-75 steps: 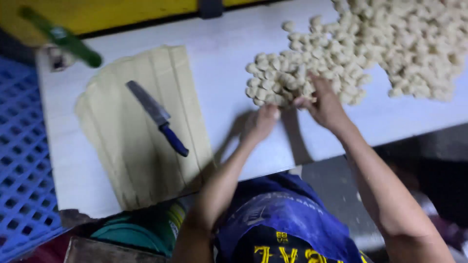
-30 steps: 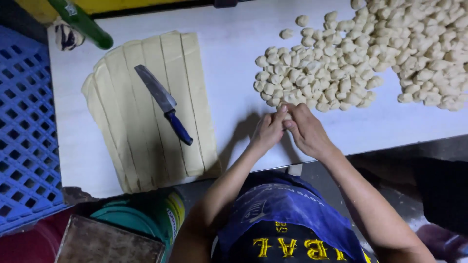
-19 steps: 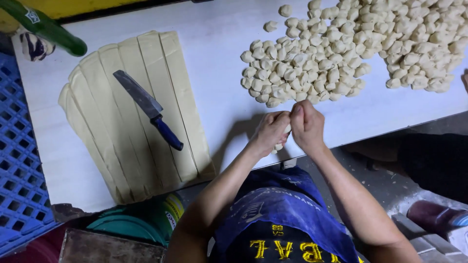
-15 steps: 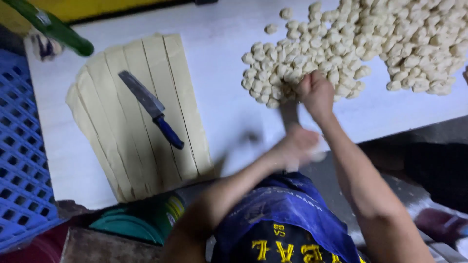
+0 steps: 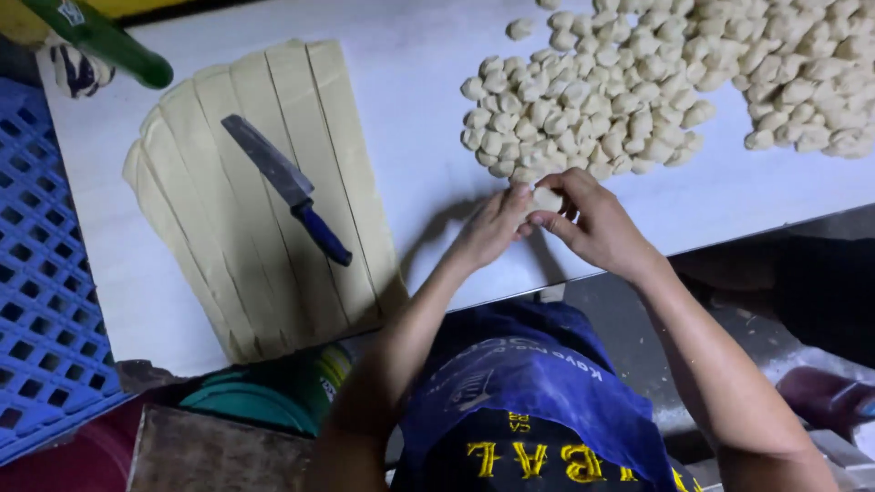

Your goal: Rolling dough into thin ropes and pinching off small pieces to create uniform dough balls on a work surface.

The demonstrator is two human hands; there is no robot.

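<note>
A blue-handled steel knife (image 5: 284, 199) lies on a flat, pale dough sheet cut into strips (image 5: 264, 200). Right of it, the left hand (image 5: 492, 228) and right hand (image 5: 592, 223) pinch a small, soft dough lump (image 5: 547, 198) beside a heap of rounded dough pieces (image 5: 583, 109).

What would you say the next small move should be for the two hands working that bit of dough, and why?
Probably set the dough piece onto the near edge of the heap of pieces. Both the left hand and right hand pinch it together just beside that heap, and it looks about as rounded as its neighbours.
</note>
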